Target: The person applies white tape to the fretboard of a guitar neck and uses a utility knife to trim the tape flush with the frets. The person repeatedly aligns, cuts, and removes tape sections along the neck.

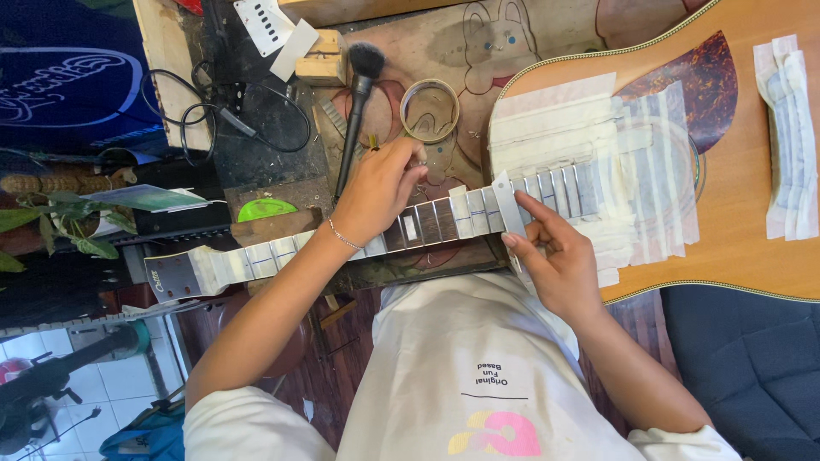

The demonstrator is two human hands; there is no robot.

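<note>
An acoustic guitar (743,213) lies flat on the bench, its neck (427,222) running left to the headstock (171,275). Masking tape (555,119) covers the body around the fretboard, and tape strips cover many of the frets. My left hand (376,195), with a thin bracelet at the wrist, lies over the middle of the neck, fingers curled around its far edge. My right hand (555,256) pinches a thin metal strip (510,213) that stands across the fretboard near the body joint.
Behind the neck lie a black brush (363,77), a tape roll (430,109), small wooden blocks (323,60) and black cables (231,119). A green disc (265,207) sits left. Folded tape strips (790,137) lie on the guitar body. A blue seat (752,367) is at lower right.
</note>
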